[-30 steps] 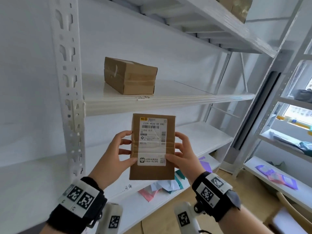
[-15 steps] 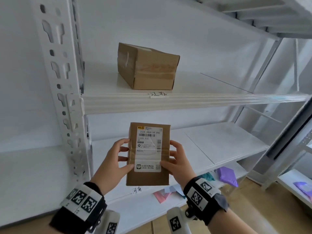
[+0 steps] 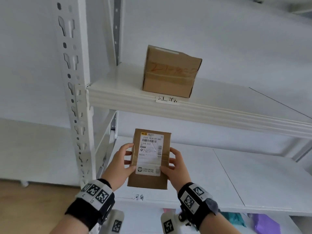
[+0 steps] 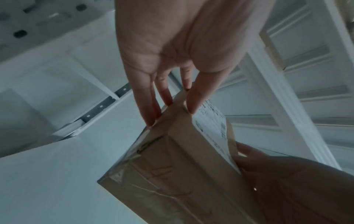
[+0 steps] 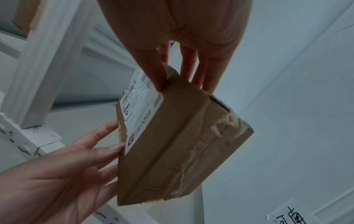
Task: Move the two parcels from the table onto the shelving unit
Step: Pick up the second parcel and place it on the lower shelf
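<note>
I hold a brown cardboard parcel (image 3: pixel 150 159) with a white shipping label between both hands, in the air just above the front of the middle shelf (image 3: pixel 253 179). My left hand (image 3: pixel 120 163) grips its left edge and my right hand (image 3: pixel 175 166) grips its right edge, thumbs on the label face. The wrist views show the same parcel (image 4: pixel 184 166) (image 5: pixel 172 144) pinched between my left hand (image 4: pixel 168 104) and my right hand (image 5: pixel 184 78). A second brown parcel (image 3: pixel 170 73), taped and marked in red, sits on the upper shelf (image 3: pixel 118 92).
A white slotted upright post (image 3: pixel 74 92) stands left of the shelves. Handwritten paper labels (image 3: pixel 166 99) (image 3: pixel 138 197) are stuck to the shelf fronts. Purple and teal bags (image 3: pixel 265 223) lie on the lowest shelf at the right. Wooden floor shows at the lower left.
The view has swung down and left, closer to the shelves. The held parcel has gone lower and further in over the middle shelf; both hands keep their grip.
</note>
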The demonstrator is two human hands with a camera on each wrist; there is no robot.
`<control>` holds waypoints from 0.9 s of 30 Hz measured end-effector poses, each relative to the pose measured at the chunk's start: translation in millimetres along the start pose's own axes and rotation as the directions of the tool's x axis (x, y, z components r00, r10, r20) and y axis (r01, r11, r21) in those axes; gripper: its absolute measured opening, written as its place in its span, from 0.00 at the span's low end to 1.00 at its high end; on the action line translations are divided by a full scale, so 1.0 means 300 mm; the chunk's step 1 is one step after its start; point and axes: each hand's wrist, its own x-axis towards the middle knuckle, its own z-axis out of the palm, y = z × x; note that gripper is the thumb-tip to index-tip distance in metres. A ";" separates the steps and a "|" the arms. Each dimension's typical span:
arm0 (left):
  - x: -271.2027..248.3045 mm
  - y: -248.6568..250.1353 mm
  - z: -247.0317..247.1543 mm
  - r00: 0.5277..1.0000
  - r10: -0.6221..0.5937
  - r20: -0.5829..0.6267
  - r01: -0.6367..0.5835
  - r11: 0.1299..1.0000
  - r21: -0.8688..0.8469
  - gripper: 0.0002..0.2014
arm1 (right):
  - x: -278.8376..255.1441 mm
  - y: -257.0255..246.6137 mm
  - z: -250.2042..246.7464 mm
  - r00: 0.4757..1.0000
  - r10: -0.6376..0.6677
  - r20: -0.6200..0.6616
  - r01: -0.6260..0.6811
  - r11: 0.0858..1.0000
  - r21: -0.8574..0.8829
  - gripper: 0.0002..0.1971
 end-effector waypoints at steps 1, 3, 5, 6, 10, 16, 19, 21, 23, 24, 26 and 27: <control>0.002 -0.007 0.017 1.000 -0.019 -0.015 0.019 1.000 0.000 0.32 | 0.016 0.015 -0.004 1.000 0.005 0.012 -0.005 1.000 -0.002 0.29; 0.010 -0.026 0.041 0.998 -0.052 -0.041 0.052 0.999 0.007 0.32 | 0.050 0.048 -0.003 0.999 0.019 0.032 -0.018 1.000 -0.012 0.29; 0.022 -0.049 0.057 0.995 -0.086 -0.059 0.087 0.996 0.022 0.33 | 0.080 0.083 0.011 0.998 0.045 0.046 -0.044 0.999 -0.023 0.29; 0.030 -0.064 0.063 0.993 -0.102 -0.062 0.104 0.994 0.026 0.33 | 0.094 0.099 0.020 0.997 0.057 0.049 -0.055 0.998 -0.029 0.29; 0.078 -0.122 0.081 0.985 -0.160 -0.063 0.163 0.985 0.049 0.33 | 0.150 0.154 0.052 0.994 0.098 0.041 -0.095 0.994 -0.059 0.30; 0.170 -0.226 0.122 0.970 -0.243 -0.013 0.244 0.968 0.057 0.33 | 0.241 0.227 0.075 0.983 0.182 0.034 -0.175 0.973 -0.148 0.30; 0.205 -0.284 0.139 0.957 -0.291 0.004 0.290 0.956 0.033 0.34 | 0.284 0.261 0.085 0.974 0.220 0.045 -0.208 0.960 -0.189 0.31; 0.231 -0.317 0.144 0.950 -0.312 0.016 0.312 0.949 0.041 0.35 | 0.312 0.282 0.094 0.968 0.246 0.054 -0.229 0.949 -0.218 0.31; 0.255 -0.343 0.147 0.942 -0.334 0.033 0.331 0.942 0.060 0.35 | 0.338 0.302 0.101 0.962 0.268 0.059 -0.247 0.940 -0.236 0.32; 0.267 -0.355 0.149 0.939 -0.343 0.041 0.340 0.938 0.069 0.35 | 0.349 0.311 0.105 0.959 0.277 0.063 -0.255 0.937 -0.240 0.32; 0.290 -0.375 0.156 0.930 -0.363 0.058 0.357 0.930 0.085 0.36 | 0.370 0.325 0.112 0.952 0.298 0.071 -0.272 0.929 -0.251 0.32; 0.299 -0.380 0.159 0.924 -0.376 0.066 0.370 0.925 0.088 0.36 | 0.379 0.331 0.115 0.950 0.305 0.072 -0.277 0.925 -0.261 0.32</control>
